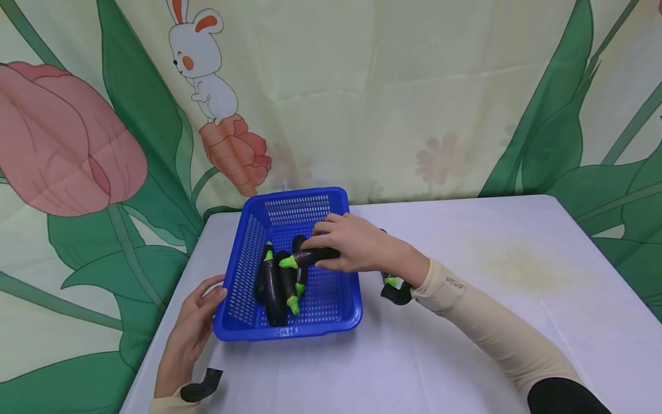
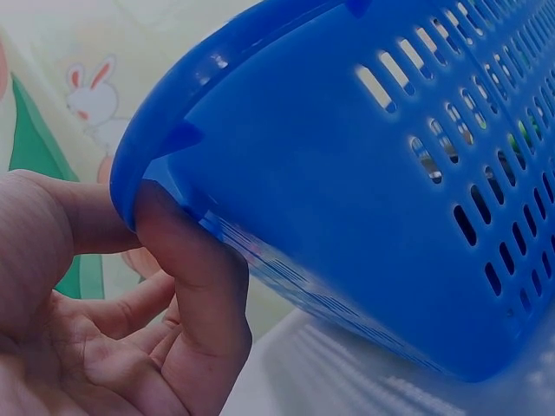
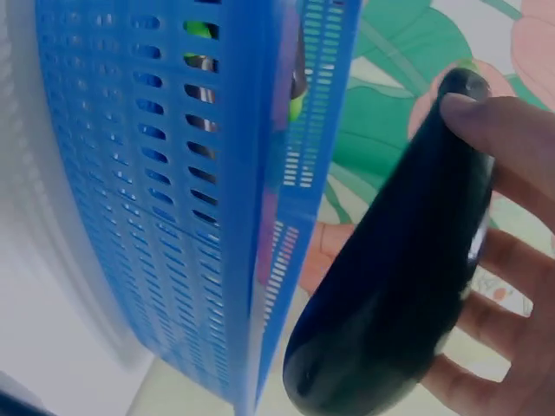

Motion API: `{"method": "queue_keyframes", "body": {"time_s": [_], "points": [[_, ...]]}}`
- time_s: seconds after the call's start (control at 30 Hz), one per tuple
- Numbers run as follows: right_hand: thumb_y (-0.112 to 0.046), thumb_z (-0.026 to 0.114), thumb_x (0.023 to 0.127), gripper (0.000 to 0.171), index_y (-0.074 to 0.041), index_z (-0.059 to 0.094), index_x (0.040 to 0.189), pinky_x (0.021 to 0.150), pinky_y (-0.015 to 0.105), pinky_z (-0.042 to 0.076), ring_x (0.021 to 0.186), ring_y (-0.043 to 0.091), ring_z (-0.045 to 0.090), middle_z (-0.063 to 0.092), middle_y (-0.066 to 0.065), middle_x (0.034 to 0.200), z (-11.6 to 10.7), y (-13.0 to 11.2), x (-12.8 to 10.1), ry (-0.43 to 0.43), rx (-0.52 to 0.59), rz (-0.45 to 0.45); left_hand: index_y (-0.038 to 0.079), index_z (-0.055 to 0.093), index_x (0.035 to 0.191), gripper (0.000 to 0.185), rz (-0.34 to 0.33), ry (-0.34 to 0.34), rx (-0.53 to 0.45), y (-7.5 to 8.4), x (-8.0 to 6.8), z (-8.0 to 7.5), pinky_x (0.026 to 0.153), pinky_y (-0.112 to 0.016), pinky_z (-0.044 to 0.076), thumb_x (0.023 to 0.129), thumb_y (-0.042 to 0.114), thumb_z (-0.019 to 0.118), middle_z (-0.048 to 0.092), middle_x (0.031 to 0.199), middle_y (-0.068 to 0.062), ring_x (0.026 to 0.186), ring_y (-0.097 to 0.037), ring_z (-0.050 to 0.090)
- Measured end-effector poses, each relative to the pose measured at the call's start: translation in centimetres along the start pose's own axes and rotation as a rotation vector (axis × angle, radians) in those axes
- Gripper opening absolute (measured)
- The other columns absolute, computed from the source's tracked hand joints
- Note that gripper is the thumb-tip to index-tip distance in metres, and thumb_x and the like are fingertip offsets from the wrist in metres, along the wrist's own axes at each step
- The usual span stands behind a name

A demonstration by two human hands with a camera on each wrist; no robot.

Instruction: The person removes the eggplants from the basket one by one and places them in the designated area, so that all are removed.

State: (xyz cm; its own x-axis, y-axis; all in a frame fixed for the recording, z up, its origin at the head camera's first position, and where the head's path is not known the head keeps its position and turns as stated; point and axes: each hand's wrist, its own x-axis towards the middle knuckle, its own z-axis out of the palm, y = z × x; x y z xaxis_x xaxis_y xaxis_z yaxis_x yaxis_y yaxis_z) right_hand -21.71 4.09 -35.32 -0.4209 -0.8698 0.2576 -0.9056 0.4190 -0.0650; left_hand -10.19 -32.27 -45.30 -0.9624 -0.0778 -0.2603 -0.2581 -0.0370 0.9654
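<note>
A blue plastic basket [image 1: 289,332] with slotted walls stands on the table, several dark purple eggplants [image 1: 273,290] with green caps lying inside. At its left side my left hand [image 1: 193,322] grips the rim, fingers hooked under the lip in the left wrist view. My right hand [image 1: 357,244] holds another eggplant [image 1: 316,255] over the basket's right part, its green cap pointing left. In the right wrist view, thumb and fingers lie along this eggplant [image 3: 390,251], just outside the basket wall [image 3: 173,191]. A further green-capped thing [image 1: 391,280] is mostly hidden behind my right wrist.
A white cloth covers the table [image 1: 496,333], with a faint yellowish stain [image 1: 522,267] at the right. Behind it hangs a backdrop [image 1: 362,103] printed with tulips, leaves and a rabbit. Black straps are on both wrists.
</note>
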Motion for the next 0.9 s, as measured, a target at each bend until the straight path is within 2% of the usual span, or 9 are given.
{"method": "queue_keyframes", "body": {"time_s": [0.23, 0.4, 0.53, 0.7, 0.9], "points": [[-0.041, 0.076, 0.095, 0.036, -0.028, 0.073, 0.128, 0.072, 0.026, 0.051, 0.093, 0.012, 0.056, 0.068, -0.007, 0.109, 0.2, -0.1, -1.0, 0.107, 0.199, 0.128, 0.016, 0.044, 0.147, 0.045, -0.01, 0.011, 0.008, 0.2, 0.0, 0.0, 0.085, -0.026, 0.063, 0.107, 0.025, 0.062, 0.072, 0.11, 0.012, 0.099, -0.007, 0.072], [-0.04, 0.078, 0.094, 0.037, -0.025, 0.073, 0.128, 0.072, 0.027, 0.052, 0.091, 0.009, 0.057, 0.069, -0.008, 0.108, 0.4, -0.3, -1.8, 0.211, 0.357, 0.227, 0.016, 0.043, 0.148, 0.046, -0.021, 0.019, 0.01, 0.1, 0.0, 0.0, 0.086, -0.025, 0.063, 0.106, 0.026, 0.062, 0.072, 0.11, 0.012, 0.1, -0.007, 0.072], [-0.039, 0.079, 0.093, 0.041, -0.021, 0.073, 0.129, 0.073, 0.028, 0.054, 0.089, 0.009, 0.06, 0.071, -0.006, 0.105, 0.6, -0.2, -2.6, 0.286, 0.437, 0.301, 0.017, 0.043, 0.148, 0.048, -0.025, 0.021, 0.006, 0.1, 0.1, 0.1, 0.086, -0.025, 0.063, 0.106, 0.027, 0.063, 0.072, 0.11, 0.012, 0.1, -0.007, 0.072], [-0.037, 0.079, 0.093, 0.039, -0.021, 0.072, 0.128, 0.07, 0.028, 0.055, 0.088, 0.011, 0.06, 0.07, -0.005, 0.098, 0.9, -0.2, -3.6, 0.321, 0.509, 0.409, 0.018, 0.043, 0.147, 0.047, -0.032, 0.022, -0.01, 0.2, 0.2, 0.1, 0.085, -0.026, 0.063, 0.106, 0.027, 0.063, 0.072, 0.11, 0.013, 0.1, -0.007, 0.072], [-0.039, 0.078, 0.094, 0.037, -0.023, 0.071, 0.127, 0.073, 0.034, 0.057, 0.086, 0.015, 0.065, 0.074, -0.001, 0.102, 1.6, 0.1, -4.8, 0.361, 0.631, 0.567, 0.019, 0.044, 0.147, 0.046, -0.035, 0.014, -0.019, 0.2, 0.1, 0.1, 0.085, -0.026, 0.064, 0.106, 0.027, 0.063, 0.073, 0.11, 0.013, 0.099, -0.007, 0.073]]}}
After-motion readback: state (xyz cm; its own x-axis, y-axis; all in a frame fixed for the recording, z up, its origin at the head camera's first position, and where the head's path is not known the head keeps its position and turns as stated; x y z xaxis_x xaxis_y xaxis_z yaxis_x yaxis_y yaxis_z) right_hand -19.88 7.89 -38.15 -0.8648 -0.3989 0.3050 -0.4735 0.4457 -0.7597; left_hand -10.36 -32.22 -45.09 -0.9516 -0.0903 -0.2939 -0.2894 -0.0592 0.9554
